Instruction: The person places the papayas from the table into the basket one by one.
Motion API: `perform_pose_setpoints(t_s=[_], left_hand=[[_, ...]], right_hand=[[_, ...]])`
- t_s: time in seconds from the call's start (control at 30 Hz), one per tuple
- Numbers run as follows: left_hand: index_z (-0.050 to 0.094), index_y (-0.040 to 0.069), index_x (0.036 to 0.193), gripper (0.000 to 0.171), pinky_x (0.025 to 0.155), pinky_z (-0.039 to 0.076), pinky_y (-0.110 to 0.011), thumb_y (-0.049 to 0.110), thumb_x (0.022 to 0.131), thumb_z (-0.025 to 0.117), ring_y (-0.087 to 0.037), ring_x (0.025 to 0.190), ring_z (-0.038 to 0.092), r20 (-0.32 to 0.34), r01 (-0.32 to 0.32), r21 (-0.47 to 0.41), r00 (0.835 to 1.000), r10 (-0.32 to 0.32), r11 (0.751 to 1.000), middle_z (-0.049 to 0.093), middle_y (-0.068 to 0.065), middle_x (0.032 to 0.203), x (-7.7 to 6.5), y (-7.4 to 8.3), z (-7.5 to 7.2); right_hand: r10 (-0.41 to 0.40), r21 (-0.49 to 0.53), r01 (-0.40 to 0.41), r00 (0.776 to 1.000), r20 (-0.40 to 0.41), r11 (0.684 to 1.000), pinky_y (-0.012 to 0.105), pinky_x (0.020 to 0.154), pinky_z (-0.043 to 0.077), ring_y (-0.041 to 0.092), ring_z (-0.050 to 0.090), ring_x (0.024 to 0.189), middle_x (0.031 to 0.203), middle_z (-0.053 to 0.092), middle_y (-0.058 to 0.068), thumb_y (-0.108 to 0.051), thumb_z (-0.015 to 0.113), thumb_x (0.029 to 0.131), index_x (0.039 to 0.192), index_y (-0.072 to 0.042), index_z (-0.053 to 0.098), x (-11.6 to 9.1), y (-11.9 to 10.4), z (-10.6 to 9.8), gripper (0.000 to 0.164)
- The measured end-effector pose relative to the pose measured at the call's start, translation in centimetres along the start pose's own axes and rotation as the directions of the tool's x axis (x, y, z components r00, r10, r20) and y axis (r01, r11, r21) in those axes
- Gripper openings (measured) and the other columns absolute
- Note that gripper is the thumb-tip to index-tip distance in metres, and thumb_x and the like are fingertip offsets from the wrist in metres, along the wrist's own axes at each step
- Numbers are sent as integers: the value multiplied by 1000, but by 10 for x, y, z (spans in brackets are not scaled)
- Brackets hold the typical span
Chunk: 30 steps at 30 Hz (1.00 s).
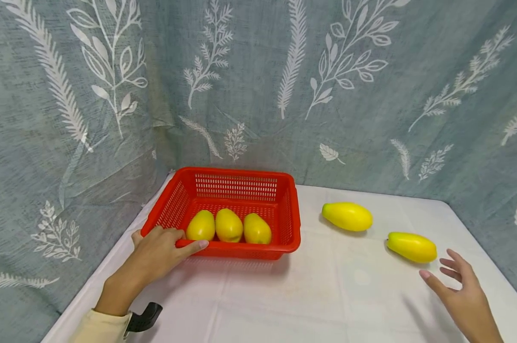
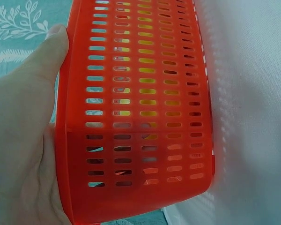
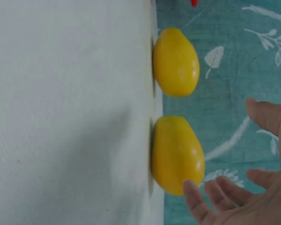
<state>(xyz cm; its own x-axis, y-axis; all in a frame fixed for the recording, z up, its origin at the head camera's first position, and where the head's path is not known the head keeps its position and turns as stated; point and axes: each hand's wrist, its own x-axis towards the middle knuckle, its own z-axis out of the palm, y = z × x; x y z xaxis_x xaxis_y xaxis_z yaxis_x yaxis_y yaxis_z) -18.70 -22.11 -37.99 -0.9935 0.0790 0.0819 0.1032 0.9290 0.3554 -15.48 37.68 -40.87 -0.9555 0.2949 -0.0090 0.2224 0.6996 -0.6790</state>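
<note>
left hand point(image 1: 161, 248) grips basket rim point(image 1: 245, 248); right hand point(image 1: 463, 293) free beside fruit point(image 1: 412, 247)

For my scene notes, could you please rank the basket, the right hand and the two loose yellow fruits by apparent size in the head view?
1. Red basket
2. Right hand
3. Fruit nearer the basket and fruit nearer the hand: they look alike, so unranked.

Curtain point(image 1: 254, 71): grey-green, hung behind the desk point(image 1: 318, 295) and along both its sides; creased at left. White prints noted: feathery fronds point(image 1: 293, 59), leafy branches point(image 1: 346, 51), a single leaf point(image 1: 328, 152) above the far edge. Desk: white-covered, lightly creased, far right corner rounded
</note>
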Motion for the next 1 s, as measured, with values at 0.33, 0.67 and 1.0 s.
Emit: perform_pose_setpoints(t_s=[0.33, 0.67, 1.0], left_hand=[[77, 9, 102, 73, 83, 27, -63, 79, 92, 59, -34, 102, 62, -18, -1, -6, 1000, 1, 1000, 70, -2, 91, 2, 1, -1], [72, 16, 88, 65, 82, 27, -63, 79, 92, 59, -28, 93, 61, -14, -8, -7, 1000, 8, 1000, 61, 3, 78, 3, 4, -1], [71, 16, 87, 65, 81, 27, -62, 79, 92, 58, -29, 94, 61, -4, -4, 4, 1000, 4, 1000, 61, 2, 77, 2, 3, 0]], right_hand=[[-32, -3, 33, 996, 86, 999, 75, 105, 38, 64, 31, 141, 159, 18, 48, -49, 65, 104, 164, 10, -4, 34, 8, -5, 108], [-75, -57, 83, 987, 139, 995, 79, 105, 36, 69, 29, 138, 153, 18, 53, -48, 71, 101, 161, 14, -4, 65, 18, -12, 115], [-88, -62, 104, 973, 214, 993, 78, 107, 32, 66, 29, 139, 154, 20, 51, -47, 76, 97, 162, 13, -1, 81, 22, -6, 117]])
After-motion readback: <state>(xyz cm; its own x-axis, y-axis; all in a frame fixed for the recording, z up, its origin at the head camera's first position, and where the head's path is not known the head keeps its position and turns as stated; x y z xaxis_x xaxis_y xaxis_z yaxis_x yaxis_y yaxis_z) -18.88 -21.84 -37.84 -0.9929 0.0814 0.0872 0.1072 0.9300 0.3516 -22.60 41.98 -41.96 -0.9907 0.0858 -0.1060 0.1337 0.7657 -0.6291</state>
